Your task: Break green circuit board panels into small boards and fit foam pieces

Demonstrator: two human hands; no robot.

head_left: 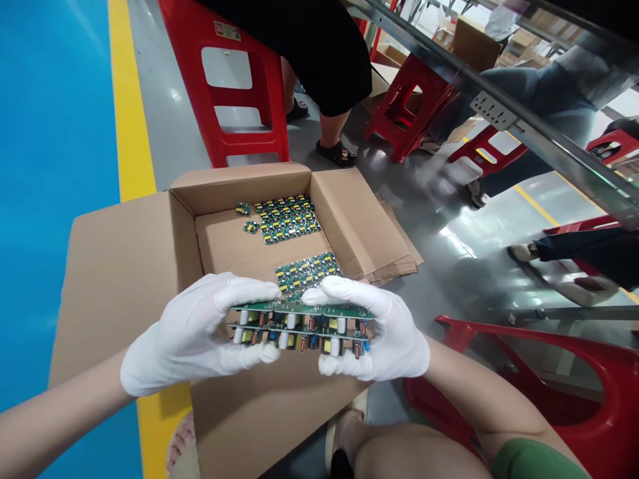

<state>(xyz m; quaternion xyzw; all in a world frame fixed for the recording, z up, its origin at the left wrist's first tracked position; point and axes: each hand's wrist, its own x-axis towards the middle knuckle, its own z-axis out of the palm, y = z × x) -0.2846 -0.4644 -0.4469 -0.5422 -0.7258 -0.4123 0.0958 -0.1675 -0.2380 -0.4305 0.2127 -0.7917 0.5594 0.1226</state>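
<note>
Boards, two layers stacked, run lengthwise from our left hand to our right hand, both equally near; each is part-closed, gripping one end from above and below, over the box's near flap.

A red stool stands near a yellow stripe; a metal rail bears a socket strip (pale, with several outlets).

On the bottom of an open cardboard box lie green circuit-board panels, with two loose boards just beside the farther ones. Around it, the grey floor (edged by a yellow stripe) bears red stools.
</note>
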